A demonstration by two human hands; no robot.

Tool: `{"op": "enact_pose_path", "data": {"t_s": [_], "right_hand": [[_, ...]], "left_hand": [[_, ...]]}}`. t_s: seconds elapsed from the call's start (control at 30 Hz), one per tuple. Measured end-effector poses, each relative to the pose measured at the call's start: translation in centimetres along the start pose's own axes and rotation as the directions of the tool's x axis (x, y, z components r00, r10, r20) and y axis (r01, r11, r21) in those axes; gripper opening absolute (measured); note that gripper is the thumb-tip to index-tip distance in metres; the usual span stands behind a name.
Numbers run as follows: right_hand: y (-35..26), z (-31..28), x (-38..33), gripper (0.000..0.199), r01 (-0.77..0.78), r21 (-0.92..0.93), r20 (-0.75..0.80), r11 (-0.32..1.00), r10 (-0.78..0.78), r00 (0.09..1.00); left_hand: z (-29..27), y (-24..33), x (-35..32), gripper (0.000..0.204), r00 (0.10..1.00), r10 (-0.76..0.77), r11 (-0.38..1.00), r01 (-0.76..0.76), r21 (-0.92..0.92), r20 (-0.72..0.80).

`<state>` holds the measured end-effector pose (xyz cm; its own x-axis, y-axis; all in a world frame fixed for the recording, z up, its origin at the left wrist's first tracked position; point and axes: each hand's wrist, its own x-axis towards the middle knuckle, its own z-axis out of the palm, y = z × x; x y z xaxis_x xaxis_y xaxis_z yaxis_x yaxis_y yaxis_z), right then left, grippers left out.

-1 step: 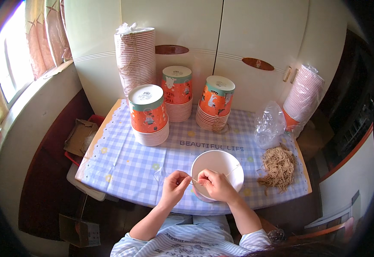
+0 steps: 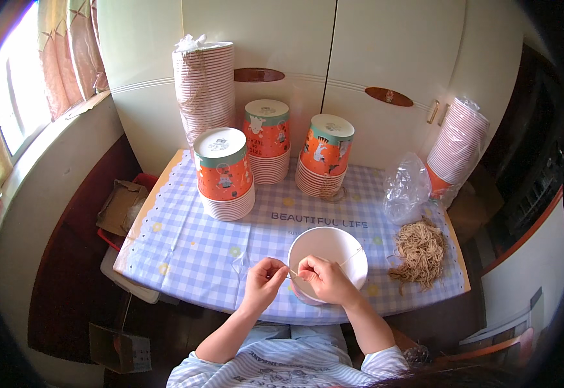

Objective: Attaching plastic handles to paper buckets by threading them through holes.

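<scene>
A white-lined paper bucket [image 2: 326, 242] stands mouth up near the table's front edge, its outside mostly out of sight. My left hand [image 2: 266, 282] is at the bucket's near left rim, fingers pinched on a thin light cord [image 2: 293, 272]. Over the mouth, my right hand [image 2: 324, 279] pinches the same cord, a short length of it spanning the gap between my hands. More thin cord crosses the bucket's mouth up to the far right rim. To the right lies a tangled heap of tan cords [image 2: 421, 253].
Three stacks of upturned orange-and-green buckets, the left one [image 2: 223, 178] nearest me, stand along the back. A tall wrapped stack [image 2: 204, 90] rises behind them. At right are a crumpled clear bag [image 2: 406, 189] and another wrapped stack [image 2: 457, 139]. A checked cloth [image 2: 185, 239] covers the table.
</scene>
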<state>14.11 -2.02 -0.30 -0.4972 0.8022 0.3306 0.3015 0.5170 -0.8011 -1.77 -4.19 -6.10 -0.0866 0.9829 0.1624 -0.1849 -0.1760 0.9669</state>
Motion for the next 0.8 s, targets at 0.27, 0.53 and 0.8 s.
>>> {"op": "enact_pose_path", "data": {"t_s": [0.27,0.53,0.8], "right_hand": [[0.2,-0.3,-0.1,0.006,-0.063,0.084,0.085,0.994,0.056,0.995],[-0.2,-0.3,0.1,0.006,-0.104,0.165,0.023,0.981,0.101,0.995],[-0.4,-0.2,0.2,0.007,-0.081,0.17,0.009,0.982,0.081,0.997]], "left_hand": [[0.2,-0.2,0.1,0.005,0.998,0.049,0.995,-0.051,0.081,0.025],[-0.3,2.9,0.1,0.015,0.947,0.299,0.851,-0.32,0.416,0.118],[-0.3,4.6,-0.1,0.022,0.866,0.403,0.704,-0.5,0.505,0.296]]}}
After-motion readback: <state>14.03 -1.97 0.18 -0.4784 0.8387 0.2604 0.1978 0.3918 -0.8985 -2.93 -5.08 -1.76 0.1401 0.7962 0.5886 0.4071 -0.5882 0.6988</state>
